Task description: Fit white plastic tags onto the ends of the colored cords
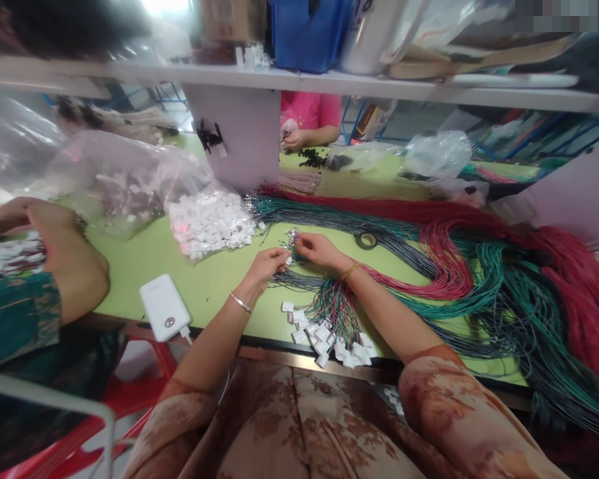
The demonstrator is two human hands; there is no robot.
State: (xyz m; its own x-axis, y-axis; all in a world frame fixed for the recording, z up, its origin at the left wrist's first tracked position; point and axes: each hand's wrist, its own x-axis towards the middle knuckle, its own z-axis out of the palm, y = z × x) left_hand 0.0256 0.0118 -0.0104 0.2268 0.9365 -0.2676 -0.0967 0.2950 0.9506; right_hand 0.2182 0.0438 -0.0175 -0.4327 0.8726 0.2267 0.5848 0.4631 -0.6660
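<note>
Above the lime-green tabletop (217, 276), a white connector housing (288, 261) is pinched by the left hand (272, 261); whether a wire is gripped by the narrowed right hand (316, 249) cannot be told.

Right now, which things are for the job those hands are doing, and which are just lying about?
Seem part of the job:
white piece in the left hand
wire ends by the right hand
red wires, green wires, dark wires
bag of white pieces
bunch of wired white pieces

Probably just lying about:
power bank
tape roll, unused now
blue bin
</note>
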